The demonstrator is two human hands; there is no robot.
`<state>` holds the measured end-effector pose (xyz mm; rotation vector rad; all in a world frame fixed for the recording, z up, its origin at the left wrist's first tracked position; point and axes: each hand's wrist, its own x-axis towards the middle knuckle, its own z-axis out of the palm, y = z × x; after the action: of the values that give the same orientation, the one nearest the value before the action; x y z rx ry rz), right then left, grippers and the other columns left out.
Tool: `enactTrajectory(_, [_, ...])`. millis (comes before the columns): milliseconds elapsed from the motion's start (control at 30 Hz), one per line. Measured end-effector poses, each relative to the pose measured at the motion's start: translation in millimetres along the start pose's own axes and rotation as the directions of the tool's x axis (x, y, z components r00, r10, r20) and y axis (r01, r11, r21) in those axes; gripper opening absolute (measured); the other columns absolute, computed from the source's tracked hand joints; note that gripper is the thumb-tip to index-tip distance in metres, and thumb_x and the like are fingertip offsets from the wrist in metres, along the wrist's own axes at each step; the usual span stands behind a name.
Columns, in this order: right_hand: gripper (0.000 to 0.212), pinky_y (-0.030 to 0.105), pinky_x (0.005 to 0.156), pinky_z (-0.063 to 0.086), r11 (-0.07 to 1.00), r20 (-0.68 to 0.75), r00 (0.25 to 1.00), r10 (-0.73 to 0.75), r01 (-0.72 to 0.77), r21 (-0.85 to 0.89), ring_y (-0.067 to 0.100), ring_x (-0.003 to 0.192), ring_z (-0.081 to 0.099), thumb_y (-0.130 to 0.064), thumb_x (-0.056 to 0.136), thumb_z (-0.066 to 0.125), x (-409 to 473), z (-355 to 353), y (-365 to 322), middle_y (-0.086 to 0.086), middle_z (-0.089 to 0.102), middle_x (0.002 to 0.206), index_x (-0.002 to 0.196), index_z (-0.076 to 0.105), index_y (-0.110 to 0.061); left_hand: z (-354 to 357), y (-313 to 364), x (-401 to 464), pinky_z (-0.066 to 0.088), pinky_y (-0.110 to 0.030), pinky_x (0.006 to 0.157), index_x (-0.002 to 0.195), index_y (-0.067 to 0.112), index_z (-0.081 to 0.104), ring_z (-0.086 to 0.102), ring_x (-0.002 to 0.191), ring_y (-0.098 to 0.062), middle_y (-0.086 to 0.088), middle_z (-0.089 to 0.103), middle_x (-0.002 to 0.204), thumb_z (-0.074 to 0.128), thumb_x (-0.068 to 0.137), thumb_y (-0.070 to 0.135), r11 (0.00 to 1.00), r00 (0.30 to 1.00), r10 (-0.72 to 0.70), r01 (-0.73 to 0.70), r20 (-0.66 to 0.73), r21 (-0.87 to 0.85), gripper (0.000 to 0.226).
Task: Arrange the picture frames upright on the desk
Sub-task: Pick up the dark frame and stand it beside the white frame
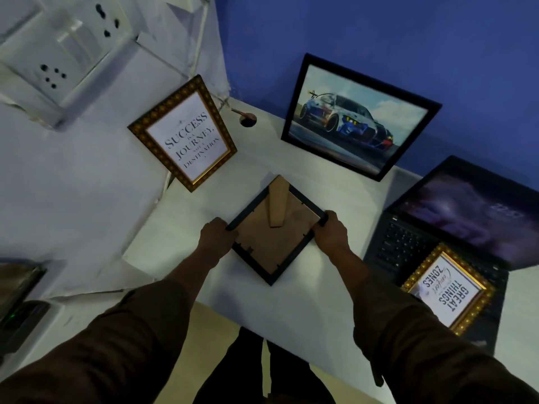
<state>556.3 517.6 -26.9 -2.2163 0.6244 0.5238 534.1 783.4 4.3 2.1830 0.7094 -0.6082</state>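
Observation:
I hold a small black picture frame (256,246) above the middle of the white desk (344,199), its brown back and fold-out stand facing me. My left hand (214,237) grips its left corner and my right hand (331,231) grips its right corner. A gold frame reading "Success is a journey" (183,132) stands upright against the white wall at the left. A large black frame with a car picture (355,118) leans upright against the blue wall. Another gold frame, reading "Great things" (449,290), lies flat on the laptop at the right.
An open black laptop (466,217) takes up the desk's right side. A cable hole (248,119) sits in the desk's back corner. A wall socket panel (58,48) is at the upper left. Dark equipment (17,298) rests at the far left.

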Motion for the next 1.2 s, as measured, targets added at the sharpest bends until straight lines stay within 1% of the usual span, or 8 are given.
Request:
enactTrajectory(133, [0.031,0.035,0.072,0.051,0.998,-0.078,0.996,0.052,-0.049,0.036,0.028,0.089,0.061,-0.016,0.092,0.060,3.7,3.4,-2.1,0.017,0.059,0.115,0.122,0.052,-0.014,-5.6,-8.3,10.8,0.040,-0.028,0.073,0.064,0.019,0.043,0.051,0.075,-0.021,0.000,0.046,0.071,0.064,0.089,0.012,1.000,1.000,-0.001,0.001,0.011,-0.015,0.034])
enactTrajectory(200, [0.025,0.040,0.076,0.057,0.998,-0.119,0.992,0.050,-0.044,0.052,0.030,0.089,0.064,-0.013,0.091,0.060,3.7,6.0,0.4,0.016,0.062,0.109,0.114,0.052,-0.017,-10.4,-16.3,16.0,0.043,-0.027,0.074,0.083,0.010,0.062,0.056,0.085,-0.022,-0.005,0.057,0.085,0.064,0.090,0.009,1.000,1.000,-0.003,0.004,0.020,-0.029,0.007])
enactTrajectory(300, [0.020,0.050,0.079,0.061,0.990,-0.123,0.991,0.046,-0.028,0.141,0.031,0.084,0.070,-0.012,0.094,0.057,-1.3,8.7,4.3,0.010,0.067,0.099,0.110,0.052,-0.025,-17.0,-23.1,18.7,0.045,-0.025,0.071,0.109,0.007,0.065,0.059,0.091,-0.021,-0.006,0.063,0.099,0.062,0.091,0.009,0.997,0.999,0.032,-0.030,0.036,-0.075,0.018])
enactTrajectory(567, [0.020,0.049,0.073,0.063,0.980,-0.314,0.949,-0.034,0.093,0.175,0.024,0.080,0.068,-0.012,0.093,0.066,-13.2,-8.6,-6.1,0.007,0.064,0.101,0.105,0.059,-0.026,-44.7,-6.4,34.6,0.052,-0.039,0.085,0.092,0.014,0.073,0.064,0.092,-0.026,-0.014,0.071,0.102,0.057,0.094,0.011,0.932,0.990,0.115,-0.080,0.081,-0.353,0.017])
enactTrajectory(733, [0.024,0.046,0.087,0.058,0.946,-0.325,0.940,-0.102,0.193,0.261,0.025,0.087,0.070,-0.024,0.100,0.054,-31.3,-29.1,-14.3,0.004,0.074,0.089,0.092,0.075,-0.016,-62.2,36.8,21.6,0.044,-0.026,0.069,0.073,0.015,0.073,0.055,0.069,-0.012,0.000,0.064,0.071,0.056,0.092,0.006,0.664,0.973,0.231,-0.164,-0.008,-0.729,0.027])
enactTrajectory(933, [0.026,0.039,0.088,0.059,0.901,-0.237,0.930,-0.282,0.341,0.267,0.020,0.090,0.073,-0.019,0.093,0.053,-62.7,-56.0,-7.5,0.002,0.075,0.097,0.110,0.072,-0.027,-65.4,77.5,6.0,0.046,-0.023,0.061,0.081,0.017,0.071,0.062,0.071,-0.016,-0.006,0.069,0.076,0.058,0.094,0.015,0.386,0.944,0.302,-0.246,-0.130,-0.889,0.019])
enactTrajectory(1033, [0.024,0.035,0.076,0.060,0.891,-0.229,0.895,-0.383,0.423,0.163,0.013,0.079,0.071,-0.040,0.099,0.055,-74.9,-64.8,5.6,-0.003,0.072,0.094,0.113,0.068,-0.025,-55.4,97.3,-5.0,0.048,-0.032,0.074,0.086,0.017,0.068,0.063,0.078,-0.012,-0.001,0.068,0.082,0.060,0.092,0.020,0.438,0.942,0.300,-0.277,-0.152,-0.855,0.010])
enactTrajectory(1200, [0.023,0.032,0.066,0.057,0.869,-0.287,0.881,-0.377,0.443,0.219,0.013,0.071,0.068,-0.036,0.104,0.049,-109.1,-91.7,46.9,-0.004,0.072,0.086,0.116,0.065,-0.024,-15.4,118.6,-57.6,0.051,-0.039,0.092,0.112,0.029,0.071,0.069,0.104,-0.020,0.000,0.076,0.104,0.049,0.099,0.021,0.512,0.851,0.524,-0.341,-0.028,-0.788,0.027])
